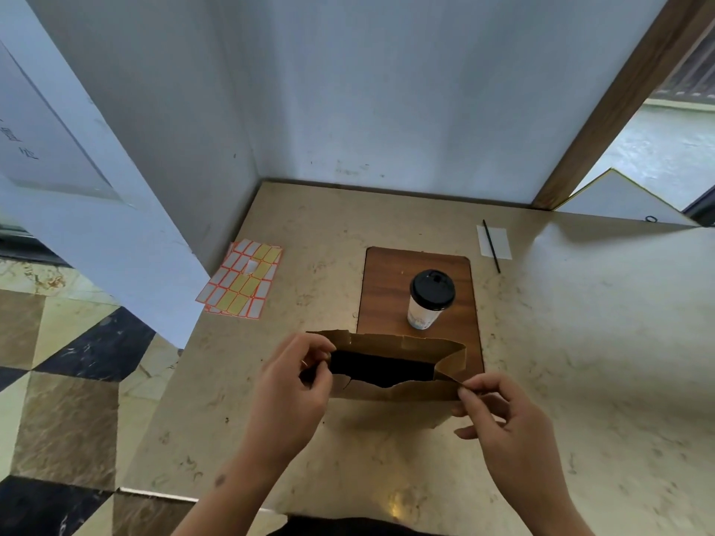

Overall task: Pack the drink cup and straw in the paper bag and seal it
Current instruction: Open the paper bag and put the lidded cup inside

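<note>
A brown paper bag (402, 392) stands upright on the marble counter with its mouth spread open and dark inside. My left hand (298, 384) pinches the bag's left rim. My right hand (499, 412) pinches the right rim at its near corner. Behind the bag, a white drink cup (423, 313) with a black lid stands upright on a brown wooden board (383, 288). A thin black straw (491, 246) lies across a white paper slip at the back right of the counter.
Sheets of orange-edged white and yellow stickers (242, 280) lie at the counter's left edge. White walls close the back and left. A wooden door frame (603, 121) rises at the back right. The counter's left edge drops to a tiled floor (58, 361).
</note>
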